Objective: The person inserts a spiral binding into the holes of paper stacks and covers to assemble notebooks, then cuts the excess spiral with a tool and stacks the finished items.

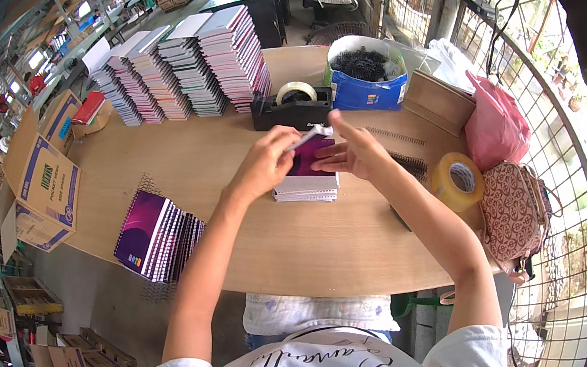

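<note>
My left hand [264,161] is closed on a thin memo pad [307,139], tilted up and seen nearly edge-on. Beside it, my right hand [353,150] has its thumb raised and its fingers apart; whether it touches the pad I cannot tell. Beneath both hands lies a short stack of purple-covered pads [306,187], white page edges facing me. To the left, several purple spiral-bound notebooks [158,236] lean together in a row at the table's near edge. Black wire coils [408,165] rest right of my right hand.
Tall stacks of notebooks [230,54] stand at the back left. Behind my hands are a black tape dispenser [293,108] and a blue tub [368,92] of black coils. A tape roll [457,181], patterned bag [516,215] and pink bag [497,126] sit right, an open carton [46,182] left.
</note>
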Tool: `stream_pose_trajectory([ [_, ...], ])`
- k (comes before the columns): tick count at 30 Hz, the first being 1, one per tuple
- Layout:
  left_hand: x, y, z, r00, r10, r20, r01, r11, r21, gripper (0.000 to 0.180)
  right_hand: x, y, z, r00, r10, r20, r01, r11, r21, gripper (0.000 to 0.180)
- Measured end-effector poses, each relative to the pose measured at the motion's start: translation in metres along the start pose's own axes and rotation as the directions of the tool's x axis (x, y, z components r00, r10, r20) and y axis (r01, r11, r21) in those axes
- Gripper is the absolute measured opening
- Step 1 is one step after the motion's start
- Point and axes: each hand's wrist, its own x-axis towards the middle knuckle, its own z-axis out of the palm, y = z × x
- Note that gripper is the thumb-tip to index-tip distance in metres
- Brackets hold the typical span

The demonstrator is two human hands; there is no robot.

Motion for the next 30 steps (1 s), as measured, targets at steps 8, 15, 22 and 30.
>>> stream_pose_trajectory([
  [8, -0.052, 0.041, 0.01, 0.834, -0.23, -0.502, 0.157, 0.97, -0.185, 0.062, -0.035, 0.086, -0.015, 0.682, -0.713, 0.162, 0.682, 0.542, -0.49, 0.031],
  [15, -0.145, 0.048, 0.054, 0.898, -0.308, -0.315, 0.26, 0.948, -0.185, 0.044, -0.012, 0.058, -0.109, 0.776, -0.629, 0.04, 0.417, 0.465, -0.78, 0.02],
  [22, -0.141, 0.06, 0.071, 0.917, -0.291, -0.272, 0.28, 0.957, -0.081, 0.03, 0.103, 0.025, -0.173, 0.652, -0.725, 0.222, -0.127, -0.394, -0.91, 0.024],
  [30, -0.149, 0.056, 0.088, 0.882, -0.39, -0.264, 0.347, 0.917, -0.198, 0.019, -0.046, 0.003, -0.076, 0.477, -0.609, 0.633, 0.503, -0.402, -0.765, 0.022],
])
